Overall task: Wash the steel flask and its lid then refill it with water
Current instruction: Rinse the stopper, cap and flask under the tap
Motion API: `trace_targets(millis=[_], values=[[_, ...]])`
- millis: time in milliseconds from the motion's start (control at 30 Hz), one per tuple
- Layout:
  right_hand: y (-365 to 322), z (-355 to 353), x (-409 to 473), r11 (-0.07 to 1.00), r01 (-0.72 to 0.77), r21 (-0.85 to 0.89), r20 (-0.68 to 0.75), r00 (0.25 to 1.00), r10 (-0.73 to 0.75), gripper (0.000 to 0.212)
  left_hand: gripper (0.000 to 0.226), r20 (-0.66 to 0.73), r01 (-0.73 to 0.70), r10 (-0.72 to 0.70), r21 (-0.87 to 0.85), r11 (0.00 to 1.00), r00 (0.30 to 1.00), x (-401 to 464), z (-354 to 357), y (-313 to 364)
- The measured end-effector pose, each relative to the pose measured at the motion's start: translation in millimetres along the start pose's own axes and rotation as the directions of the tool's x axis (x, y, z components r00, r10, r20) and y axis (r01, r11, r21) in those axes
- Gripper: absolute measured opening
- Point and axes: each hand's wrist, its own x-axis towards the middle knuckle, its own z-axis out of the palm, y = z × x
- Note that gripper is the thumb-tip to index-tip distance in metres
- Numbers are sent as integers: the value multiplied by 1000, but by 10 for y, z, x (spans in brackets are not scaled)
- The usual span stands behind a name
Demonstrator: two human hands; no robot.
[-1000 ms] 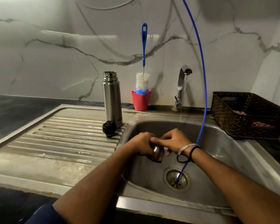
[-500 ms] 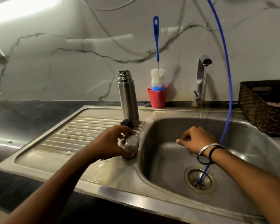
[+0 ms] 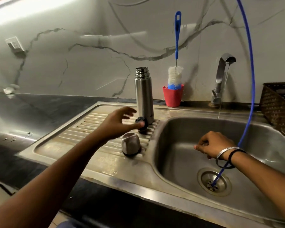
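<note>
- The tall cylindrical steel flask is standing upright and uncapped at the back of the ribbed steel draining surface, just beside the rim of the sink basin; that is probably a parking spot, where it can drip onto the ribs and be in easy reach of the water.
- The rounded steel cup lid is sitting mouth-down on the ribs near the basin edge, a position that lets water run out of it.
- The small black inner stopper is lying at the foot of the flask, touching or nearly touching it.
- The left hand is hovering above the ribs with fingers spread and gripping nothing; one fingertip is at the stopper, though blur is hiding whether it is touching, so I judge it to be going for the stopper or the flask.
- The right hand is hanging over the basin with fingers loosely curled and nothing visible in it.
- The curved steel tap is letting a thin stream fall into the basin.
- The blue-handled bottle brush with white bristles is standing in the red plastic cup behind the sink, handy for scrubbing inside the flask.
- A thin blue hose is dropping into the drain.
</note>
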Motion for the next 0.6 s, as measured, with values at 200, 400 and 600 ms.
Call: trace_targets(millis=[200,400,600], values=[[48,3,15,1000,-1,18,10,1000,1,22,64,110,28,-87,450,892,990,426,218,54],[137,50,44,998,-13,69,38,999,10,20,53,-20,54,-50,490,870,999,423,357,12],[116,20,69,922,-2,387,-57,998,26,17,54,-10,-131,137,216,968,991,428,536,425]])
